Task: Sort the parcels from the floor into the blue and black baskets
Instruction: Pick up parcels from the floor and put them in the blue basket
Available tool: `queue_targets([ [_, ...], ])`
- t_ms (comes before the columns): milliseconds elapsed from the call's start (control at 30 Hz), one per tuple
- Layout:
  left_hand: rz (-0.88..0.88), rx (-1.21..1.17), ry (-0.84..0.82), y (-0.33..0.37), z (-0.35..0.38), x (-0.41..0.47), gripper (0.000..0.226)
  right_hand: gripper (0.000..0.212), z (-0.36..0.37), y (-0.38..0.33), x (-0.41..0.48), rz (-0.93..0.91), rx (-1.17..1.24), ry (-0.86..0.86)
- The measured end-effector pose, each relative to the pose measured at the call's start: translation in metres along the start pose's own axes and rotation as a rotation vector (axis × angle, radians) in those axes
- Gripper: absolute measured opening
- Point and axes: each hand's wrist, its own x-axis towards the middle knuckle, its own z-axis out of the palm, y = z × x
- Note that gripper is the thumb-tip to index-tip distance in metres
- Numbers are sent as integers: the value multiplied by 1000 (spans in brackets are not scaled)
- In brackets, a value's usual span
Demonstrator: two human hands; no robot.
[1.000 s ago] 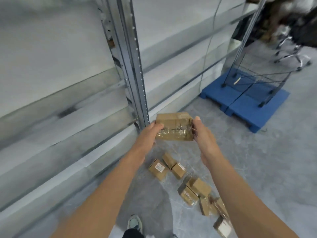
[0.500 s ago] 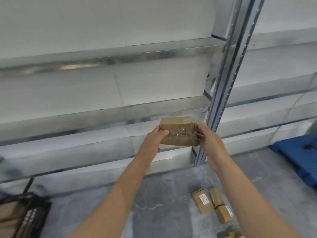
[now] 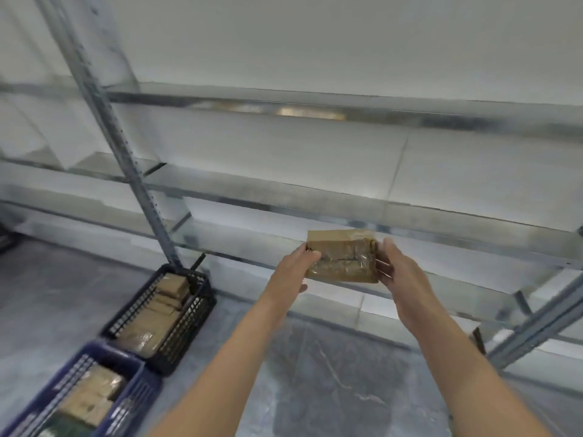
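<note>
Brown cardboard parcel (image 3: 342, 260), clear tape over its front, is held in mid-air at about 4 o'clock from frame centre, off the floor, in neither basket; left hand (image 3: 296, 268) grips the parcel's left end, thumb on the front face, the other fingers underneath and mostly hidden; right hand (image 3: 400, 274) clasps the right end, back of the hand towards the camera, fingers curled in against the parcel's edge; both bare forearms run down to 6 o'clock; parcel sits roughly level, long side left to right, in front of the lower beams of the metal rack (image 3: 138, 190); rack upright leans from 11 o'clock down to the black basket; shelf boards pale, beams shiny; black basket (image 3: 202, 310) stands on the floor at 8 o'clock, well apart from the held parcel, its far end at the foot of the upright; inside it a row of brown parcels (image 3: 157, 313), count unclear through blur; blue basket (image 3: 138, 402) at 7 o'clock, nearer the camera, touching or just beside the black one, cannot tell which; cut off by the frame's bottom-left corner; it holds brown parcels too (image 3: 94, 392), plus something greenish at the very bottom edge, too blurred to name; grey concrete floor (image 3: 331, 373) with a darker patch and pale cracks at 6 o'clock, between the forearms.
</note>
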Motion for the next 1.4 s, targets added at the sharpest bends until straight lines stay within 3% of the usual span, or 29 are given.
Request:
queue_targets([
  [367, -102, -130, 417, -49, -145, -71, 21, 41, 176, 26, 4, 43, -99, -372],
  [733, -204, -274, 771, -88, -212, -85, 26, 42, 299, 61, 35, 70, -188, -782],
  [933, -245, -372, 916, -106, -230, -91, 17, 46, 354, 82, 51, 82, -248, -988],
  [1100, -267, -398, 1026, -124, -253, -109, 22, 44, 402, 106, 44, 141, -297, -1101],
  [1400, -347, -468, 1104, -179, -341, -143, 20, 35, 509, 142, 8, 224, -419, -1197],
])
